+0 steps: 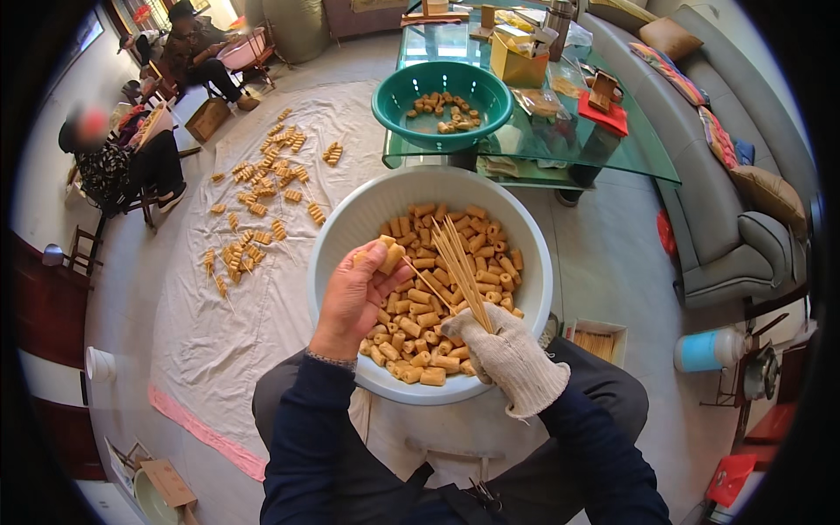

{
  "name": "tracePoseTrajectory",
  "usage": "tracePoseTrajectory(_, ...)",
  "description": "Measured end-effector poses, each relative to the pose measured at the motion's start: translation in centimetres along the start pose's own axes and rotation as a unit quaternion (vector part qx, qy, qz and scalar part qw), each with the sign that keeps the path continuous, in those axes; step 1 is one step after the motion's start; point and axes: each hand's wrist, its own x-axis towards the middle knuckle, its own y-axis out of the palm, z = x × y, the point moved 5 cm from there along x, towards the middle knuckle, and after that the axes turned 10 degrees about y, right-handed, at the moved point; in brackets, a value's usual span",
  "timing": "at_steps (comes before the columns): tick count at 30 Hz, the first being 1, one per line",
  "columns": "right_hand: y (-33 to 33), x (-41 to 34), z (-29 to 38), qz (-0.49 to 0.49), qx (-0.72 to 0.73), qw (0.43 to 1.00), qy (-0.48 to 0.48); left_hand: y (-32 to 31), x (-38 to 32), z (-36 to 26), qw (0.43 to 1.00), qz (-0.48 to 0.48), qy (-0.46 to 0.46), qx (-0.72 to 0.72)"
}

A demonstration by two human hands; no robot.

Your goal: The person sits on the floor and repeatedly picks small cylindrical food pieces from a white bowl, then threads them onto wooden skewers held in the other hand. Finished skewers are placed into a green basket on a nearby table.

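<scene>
My bare left hand [357, 289] pinches a few short tan food rolls [392, 258] above the left side of a pale plastic basin [316, 262]. Fingers hide part of these rolls. In a knitted glove, my right hand [502, 351] grips a bundle of bamboo skewers [456, 256] that fans upward. One separate skewer [428, 283] slants from the glove to the rolls in my left hand; whether it has pierced them I cannot tell. Many loose hollow rolls [420, 321] fill the basin, which sits before me between my knees.
Skewered rolls [262, 187] lie on a white cloth [197, 335] at left. Ahead, a green basin [380, 115] with some rolls stands on a glass table [630, 154]. A box of skewers [594, 341] is by my right knee. Two people [125, 164] sit at far left; a sofa [715, 216] stands right.
</scene>
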Motion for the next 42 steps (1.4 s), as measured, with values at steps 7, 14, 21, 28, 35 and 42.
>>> tracePoseTrajectory(7, 0.5, 0.0, 0.1, 0.002, -0.041, 0.999, 0.028, 0.1, -0.3, -0.4, 1.0, -0.003, 0.003, 0.009)
tracePoseTrajectory(14, 0.5, 0.1, 0.0, 0.002, -0.044, 0.999, 0.021, 0.2, -0.5, -0.7, 1.0, -0.006, 0.008, 0.021)
tracePoseTrajectory(21, 0.6, 0.4, -0.7, -0.03, -0.01, 0.999, -0.009, 0.5, -0.8, -0.1, 0.997, 0.008, 0.011, 0.072)
tracePoseTrajectory(28, 0.7, -0.1, 0.3, -0.02, -0.048, 0.999, -0.012, 0.6, -0.9, -1.3, 0.994, 0.022, 0.007, 0.108)
tracePoseTrajectory(35, 0.5, 0.0, 0.1, -0.007, -0.05, 0.999, -0.018, 0.4, -1.0, -1.6, 0.994, 0.031, -0.003, 0.106)
tracePoseTrajectory(42, 0.2, 0.4, -0.1, -0.022, -0.074, 0.997, -0.026, 0.2, -1.0, -1.5, 0.995, 0.032, -0.007, 0.098)
